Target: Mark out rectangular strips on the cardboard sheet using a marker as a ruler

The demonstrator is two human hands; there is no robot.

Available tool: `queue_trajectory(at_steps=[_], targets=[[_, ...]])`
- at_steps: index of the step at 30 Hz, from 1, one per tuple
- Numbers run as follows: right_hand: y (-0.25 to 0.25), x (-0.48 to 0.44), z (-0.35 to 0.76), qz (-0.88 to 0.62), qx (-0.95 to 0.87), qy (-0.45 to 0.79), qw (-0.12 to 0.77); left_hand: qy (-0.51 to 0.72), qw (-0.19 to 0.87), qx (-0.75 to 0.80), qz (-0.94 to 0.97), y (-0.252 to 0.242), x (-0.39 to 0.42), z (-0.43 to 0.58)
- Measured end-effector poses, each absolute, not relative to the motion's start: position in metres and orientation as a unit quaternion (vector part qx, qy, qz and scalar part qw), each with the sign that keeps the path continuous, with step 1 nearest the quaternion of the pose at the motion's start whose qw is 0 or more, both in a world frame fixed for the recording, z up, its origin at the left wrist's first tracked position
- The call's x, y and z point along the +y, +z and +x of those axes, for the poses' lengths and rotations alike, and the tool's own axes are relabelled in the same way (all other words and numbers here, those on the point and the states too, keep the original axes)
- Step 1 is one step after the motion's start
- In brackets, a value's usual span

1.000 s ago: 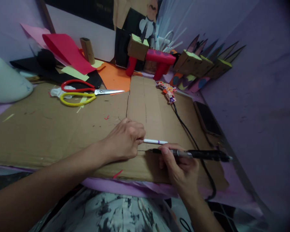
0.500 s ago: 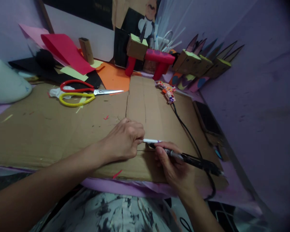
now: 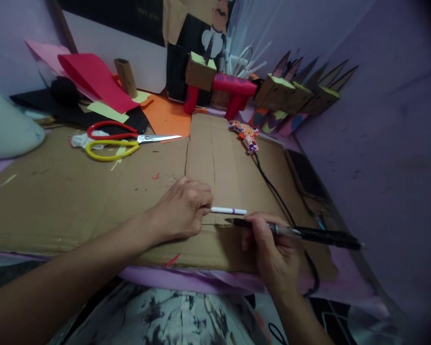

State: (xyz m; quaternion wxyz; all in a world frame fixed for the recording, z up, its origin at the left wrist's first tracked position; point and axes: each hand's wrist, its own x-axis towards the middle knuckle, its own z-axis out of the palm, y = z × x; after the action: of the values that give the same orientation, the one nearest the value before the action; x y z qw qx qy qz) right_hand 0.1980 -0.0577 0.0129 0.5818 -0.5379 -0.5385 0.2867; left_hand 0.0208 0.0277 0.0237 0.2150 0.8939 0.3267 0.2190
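Observation:
My left hand [image 3: 187,206] rests on a flat cardboard sheet [image 3: 75,201], its fingers closed around one end of a thin white stick [image 3: 226,210] with a purple band. The stick's other end juts out to the right over the cardboard. In my right hand [image 3: 278,254] is a black pen [image 3: 316,235], pinched near its tip. That tip points left, close below the white stick; whether it touches the cardboard I cannot tell. A dark line runs across the sheet by the tip, and two more pencil-like lines run away from me beyond my left hand.
Scissors [image 3: 117,141] with red and yellow handles lie beyond my left hand. A flower-patterned glue gun [image 3: 247,135] trails a black cord past my right hand. Coloured paper [image 3: 96,79] and cardboard animal figures [image 3: 201,72] line the back. A phone [image 3: 305,175] lies by the right wall.
My right hand has moved to the right with the pen, baring the far end of the white stick. The pen tip has come away from the stick. My left hand holds its place.

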Motion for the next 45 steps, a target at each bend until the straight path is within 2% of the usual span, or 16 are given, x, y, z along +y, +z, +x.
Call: queue_trajectory(at_steps=[3, 8, 16, 22, 26, 45], targets=[[0.012, -0.054, 0.204, -0.549, -0.506, 0.247, 0.618, 0.222, 0.221, 0.324, 0.893, 0.024, 0.028, 0.020], [0.013, -0.043, 0.225, -0.610, -0.574, 0.111, 0.535, 0.222, 0.231, 0.326, 0.889, 0.024, 0.028, 0.019], [0.009, -0.037, 0.235, -0.585, -0.619, 0.226, 0.473, 0.232, 0.222, 0.314, 0.893, 0.024, 0.028, 0.019], [0.008, -0.032, 0.240, -0.584, -0.563, 0.263, 0.523, 0.261, 0.205, 0.296, 0.896, 0.016, 0.031, 0.016], [0.008, -0.031, 0.238, -0.573, -0.564, 0.300, 0.513, 0.270, 0.182, 0.285, 0.902, 0.013, 0.032, 0.015], [0.014, -0.033, 0.232, -0.587, -0.607, 0.264, 0.466, 0.237, 0.178, 0.312, 0.903, 0.025, 0.029, 0.014]])
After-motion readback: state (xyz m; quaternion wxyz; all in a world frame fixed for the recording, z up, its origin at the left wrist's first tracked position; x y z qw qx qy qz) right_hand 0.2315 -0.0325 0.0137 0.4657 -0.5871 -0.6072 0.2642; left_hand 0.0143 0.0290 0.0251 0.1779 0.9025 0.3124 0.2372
